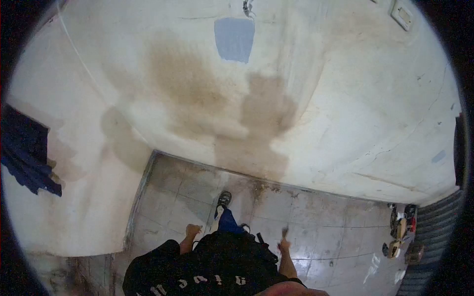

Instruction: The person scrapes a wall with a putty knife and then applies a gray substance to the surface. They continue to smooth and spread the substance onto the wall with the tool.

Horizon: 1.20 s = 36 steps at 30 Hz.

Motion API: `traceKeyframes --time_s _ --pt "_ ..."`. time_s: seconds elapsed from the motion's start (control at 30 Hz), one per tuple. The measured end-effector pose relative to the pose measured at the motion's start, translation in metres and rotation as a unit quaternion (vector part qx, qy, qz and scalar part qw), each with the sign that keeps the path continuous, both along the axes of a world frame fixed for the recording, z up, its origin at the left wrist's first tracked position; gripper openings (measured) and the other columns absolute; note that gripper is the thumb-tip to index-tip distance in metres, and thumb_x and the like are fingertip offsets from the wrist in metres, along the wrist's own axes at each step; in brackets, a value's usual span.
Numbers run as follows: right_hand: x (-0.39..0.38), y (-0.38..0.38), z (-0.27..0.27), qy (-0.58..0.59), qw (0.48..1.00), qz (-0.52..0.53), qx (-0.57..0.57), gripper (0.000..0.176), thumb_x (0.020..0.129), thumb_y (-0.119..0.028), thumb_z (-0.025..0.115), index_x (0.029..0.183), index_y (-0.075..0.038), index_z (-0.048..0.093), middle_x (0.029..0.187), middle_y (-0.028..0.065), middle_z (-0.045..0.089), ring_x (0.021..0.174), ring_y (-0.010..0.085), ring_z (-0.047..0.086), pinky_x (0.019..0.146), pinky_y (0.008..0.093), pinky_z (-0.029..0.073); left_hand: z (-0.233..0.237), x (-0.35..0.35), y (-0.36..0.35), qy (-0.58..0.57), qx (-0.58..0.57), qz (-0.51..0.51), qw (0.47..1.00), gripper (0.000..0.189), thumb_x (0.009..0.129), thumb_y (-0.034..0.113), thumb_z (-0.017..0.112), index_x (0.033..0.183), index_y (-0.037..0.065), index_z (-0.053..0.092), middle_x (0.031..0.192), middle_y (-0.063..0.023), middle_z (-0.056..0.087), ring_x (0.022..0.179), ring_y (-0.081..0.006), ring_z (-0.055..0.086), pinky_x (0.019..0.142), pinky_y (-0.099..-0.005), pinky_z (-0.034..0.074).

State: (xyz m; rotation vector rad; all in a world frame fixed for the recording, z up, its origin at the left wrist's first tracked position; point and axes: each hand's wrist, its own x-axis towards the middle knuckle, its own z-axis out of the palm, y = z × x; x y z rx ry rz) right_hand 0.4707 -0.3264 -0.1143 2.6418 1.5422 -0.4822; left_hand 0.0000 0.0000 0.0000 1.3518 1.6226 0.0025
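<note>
My left hand (193,230) is in front of my body at the lower middle, its fingers loosely bent and apart, with nothing visible in them. To the right, my right hand (284,244) is closed around a small hand tool (285,230) with a dark grey head pointing up. The tool is small and blurred, so its exact kind cannot be told. Ahead is a pale, stained wall (345,123), and high on it sits a blue-grey painted patch (234,40). Both hands are apart from the wall.
Grey floor tiles (340,237) run along the wall's foot. My dark shoe (224,198) stands on them. Dark blue cloth (27,148) hangs at left. Several objects (397,232) lie by a ribbed shutter (439,237) at right. A switch plate (402,15) is at upper right.
</note>
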Motion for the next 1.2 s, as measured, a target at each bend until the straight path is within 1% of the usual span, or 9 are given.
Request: traceKeyframes --time_s 0.07,0.1,0.2,0.43,0.53,0.67,0.83,1.0,1.2 --pt "-0.016 -0.095 0.0 -0.032 0.998 -0.035 -0.031 0.029 0.076 -0.039 0.072 0.078 -0.011 0.064 0.064 0.0076 0.065 0.06 0.0239 0.065 0.052 0.0409 0.047 -0.003 -0.001 -0.009 0.005 -0.007 0.078 0.997 0.036 0.076 0.041 0.073 0.075 0.005 0.069 0.071 -0.0123 0.071 0.065 -0.0271 0.067 0.064 -0.0405 0.054" --pt "0.009 -0.188 0.028 -0.013 0.993 -0.083 -0.081 0.03 0.076 -0.04 0.072 0.079 -0.01 0.064 0.065 0.0081 0.065 0.061 0.0245 0.065 0.052 0.0413 0.047 -0.026 0.066 -0.123 0.06 0.003 -0.036 0.998 0.036 0.074 0.041 0.074 0.076 0.005 0.069 0.071 -0.0124 0.07 0.066 -0.0277 0.068 0.064 -0.0401 0.054" --pt "-0.011 -0.246 0.024 0.033 0.977 -0.174 -0.122 0.033 0.076 -0.042 0.07 0.085 -0.01 0.064 0.067 0.0096 0.065 0.063 0.0263 0.065 0.055 0.0423 0.048 -0.014 0.079 -0.119 0.293 0.217 -0.352 0.862 0.038 0.067 0.041 0.075 0.08 0.006 0.07 0.068 -0.0129 0.068 0.068 -0.0297 0.068 0.066 -0.039 0.055" --pt "-0.008 -0.234 -0.005 0.043 0.978 -0.188 -0.075 0.043 0.077 -0.047 0.067 0.097 -0.009 0.064 0.071 0.0132 0.066 0.069 0.0304 0.066 0.062 0.0447 0.049 -0.023 0.088 -0.076 0.136 0.159 -0.407 0.889 0.048 0.072 0.048 0.073 0.086 0.002 0.07 0.082 -0.0129 0.068 0.073 -0.0341 0.066 0.066 -0.0454 0.051" --pt "0.023 -0.138 0.0 0.184 0.96 -0.206 -0.038 0.04 0.08 -0.045 0.064 0.095 -0.007 0.064 0.07 0.0122 0.065 0.066 0.0282 0.065 0.059 0.0435 0.049 -0.015 0.101 -0.062 0.007 0.018 -0.201 0.979 0.039 0.075 0.042 0.07 0.081 0.004 0.069 0.074 -0.0127 0.066 0.067 -0.0315 0.065 0.062 -0.0434 0.051" --pt "0.034 0.073 0.083 0.524 0.747 -0.381 0.15 0.02 0.082 -0.011 0.069 0.085 0.005 0.057 0.072 0.0147 0.064 0.052 0.0236 0.062 0.046 0.0349 0.054 -0.015 0.124 -0.046 -0.194 -0.171 0.228 0.939 0.029 0.079 0.035 0.067 0.074 0.006 0.069 0.063 -0.0125 0.064 0.06 -0.028 0.065 0.056 -0.0408 0.051" --pt "0.033 0.268 0.284 0.476 0.826 -0.123 0.278 0.026 0.088 -0.01 0.063 0.108 0.001 0.052 0.068 0.009 0.063 0.047 0.0142 0.056 0.041 0.0287 0.042 0.005 0.124 -0.006 -0.136 -0.139 0.148 0.97 0.032 0.086 0.037 0.062 0.074 0.008 0.067 0.06 -0.0098 0.061 0.058 -0.0236 0.063 0.059 -0.0404 0.05" --pt "0.018 0.381 0.466 0.443 0.778 -0.077 0.439 0.038 0.09 -0.019 0.066 0.121 -0.005 0.05 0.066 0.0053 0.058 0.052 0.0102 0.052 0.045 0.0258 0.041 0.034 0.115 0.053 -0.191 0.002 0.155 0.969 0.03 0.085 0.036 0.063 0.084 0.007 0.071 0.077 -0.0097 0.067 0.07 -0.0213 0.065 0.066 -0.0392 0.05" --pt "-0.004 0.435 0.553 0.435 0.72 -0.046 0.538 0.047 0.091 -0.019 0.064 0.133 -0.007 0.046 0.071 0.0058 0.059 0.055 0.0083 0.052 0.047 0.0238 0.041 0.117 0.13 0.156 -0.302 0.013 0.18 0.936 0.038 0.078 0.031 0.073 0.101 0.001 0.069 0.097 -0.011 0.069 0.091 -0.0208 0.067 0.08 -0.0324 0.05"
